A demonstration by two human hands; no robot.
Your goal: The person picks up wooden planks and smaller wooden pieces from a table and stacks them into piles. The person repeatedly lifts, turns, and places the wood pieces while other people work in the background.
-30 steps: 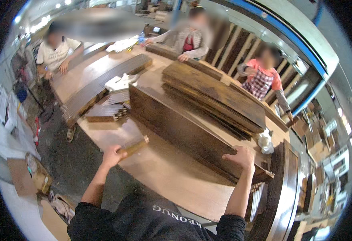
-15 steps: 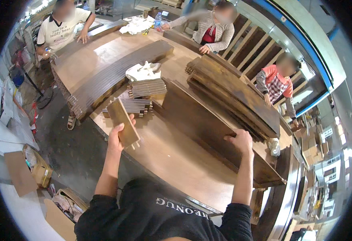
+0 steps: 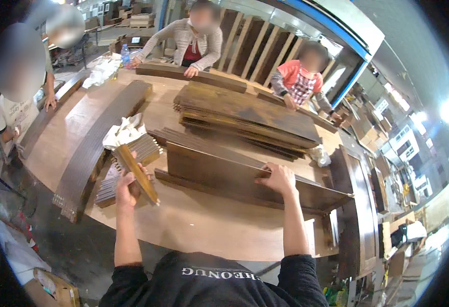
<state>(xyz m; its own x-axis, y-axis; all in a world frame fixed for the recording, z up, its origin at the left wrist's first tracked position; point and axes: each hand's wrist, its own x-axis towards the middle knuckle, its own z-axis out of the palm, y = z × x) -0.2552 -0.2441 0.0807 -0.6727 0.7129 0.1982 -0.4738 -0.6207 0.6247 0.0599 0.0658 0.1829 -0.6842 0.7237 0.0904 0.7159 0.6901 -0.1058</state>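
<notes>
My left hand [image 3: 127, 190] is closed around a short brown wooden board [image 3: 138, 174], tilted with its narrow edge turned up. A small peg shows at the board's lower end. Beyond it lie stacked short boards [image 3: 145, 147] with light peg ends, partly hidden by the held one. My right hand [image 3: 279, 179] grips the top edge of a long dark brown panel [image 3: 209, 165], thumb on the near face and fingers over the edge. That panel stands on its long edge on the table, with a lower wooden rail [image 3: 194, 186] along its near side.
A stack of wide brown boards [image 3: 250, 110] lies behind the panel. Long grooved slats [image 3: 94, 143] and a white cloth [image 3: 124, 132] are at left. A framed wooden piece [image 3: 360, 210] stands at right. Co-workers stand around the table [image 3: 183, 230], one with hands on a long board [image 3: 191, 77].
The head view has turned right. My left hand has rotated the short board from its broad face to its narrow edge. My right hand keeps hold of the panel's top edge.
</notes>
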